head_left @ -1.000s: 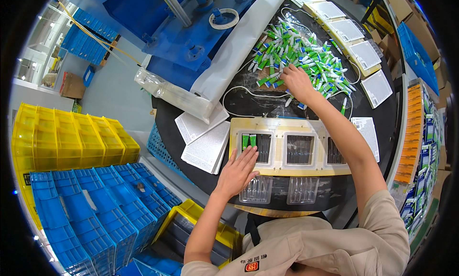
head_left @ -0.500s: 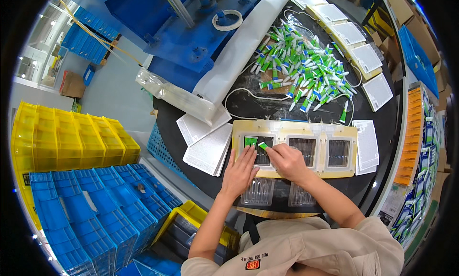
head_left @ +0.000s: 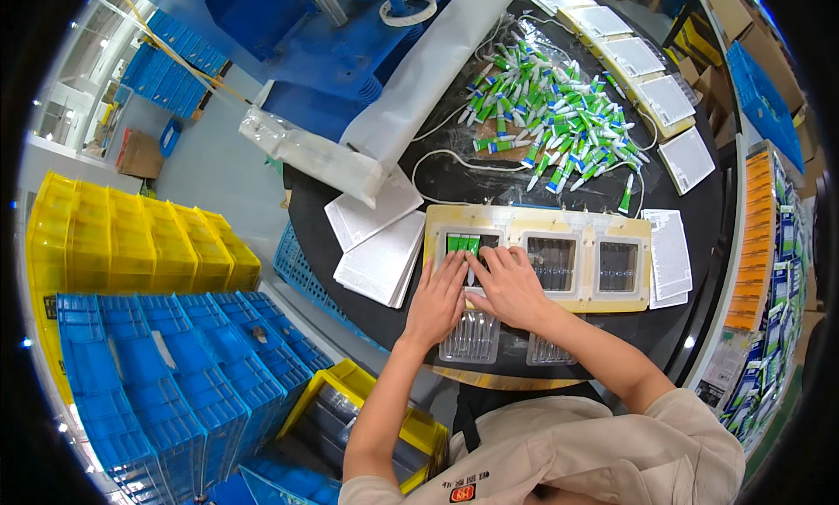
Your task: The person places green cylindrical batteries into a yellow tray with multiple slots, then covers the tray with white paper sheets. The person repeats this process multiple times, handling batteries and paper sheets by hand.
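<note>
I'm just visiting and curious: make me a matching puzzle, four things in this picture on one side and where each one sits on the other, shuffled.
Things:
1. Both hands: left hand, right hand
2. Heap of green-and-white tubes
3. Yellow bins
4. Stack of white cards

Places:
A. Far side of the round black table
B. On the floor at far left
C. At the leftmost pocket of the cream frame
D. On the table just left of the frame

Pairs: 1-C, 2-A, 3-B, 4-D
</note>
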Demonstrator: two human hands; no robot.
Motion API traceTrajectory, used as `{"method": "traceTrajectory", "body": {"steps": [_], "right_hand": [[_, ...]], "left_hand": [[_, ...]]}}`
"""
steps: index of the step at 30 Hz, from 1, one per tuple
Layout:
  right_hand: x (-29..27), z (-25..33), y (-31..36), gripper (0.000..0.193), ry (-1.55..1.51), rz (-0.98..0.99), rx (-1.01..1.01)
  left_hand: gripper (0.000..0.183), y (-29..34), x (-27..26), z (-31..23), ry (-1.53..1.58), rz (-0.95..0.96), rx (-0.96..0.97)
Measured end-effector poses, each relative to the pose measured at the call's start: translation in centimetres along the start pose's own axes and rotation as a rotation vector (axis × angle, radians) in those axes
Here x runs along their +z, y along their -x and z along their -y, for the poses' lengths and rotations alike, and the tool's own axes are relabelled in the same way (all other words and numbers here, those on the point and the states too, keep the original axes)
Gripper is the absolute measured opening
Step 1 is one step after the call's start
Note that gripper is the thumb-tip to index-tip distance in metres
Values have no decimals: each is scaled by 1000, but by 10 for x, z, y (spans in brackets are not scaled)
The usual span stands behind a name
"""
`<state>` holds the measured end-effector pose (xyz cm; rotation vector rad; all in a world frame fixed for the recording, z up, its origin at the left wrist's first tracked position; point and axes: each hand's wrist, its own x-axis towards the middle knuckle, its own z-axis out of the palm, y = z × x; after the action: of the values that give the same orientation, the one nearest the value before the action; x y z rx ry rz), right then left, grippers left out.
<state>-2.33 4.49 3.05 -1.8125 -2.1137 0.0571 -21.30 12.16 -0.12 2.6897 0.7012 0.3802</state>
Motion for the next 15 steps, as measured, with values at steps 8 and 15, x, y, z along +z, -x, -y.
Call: {"method": "traceTrajectory", "body": {"steps": [8, 15], "right_hand": [[-12, -138, -93, 17, 2, -391, 178], [19, -198, -109, 22, 207, -173, 68]], "left_hand": [[48, -61, -20, 13, -7, -245, -2], [21, -267, 13, 63, 37, 13, -64]]}}
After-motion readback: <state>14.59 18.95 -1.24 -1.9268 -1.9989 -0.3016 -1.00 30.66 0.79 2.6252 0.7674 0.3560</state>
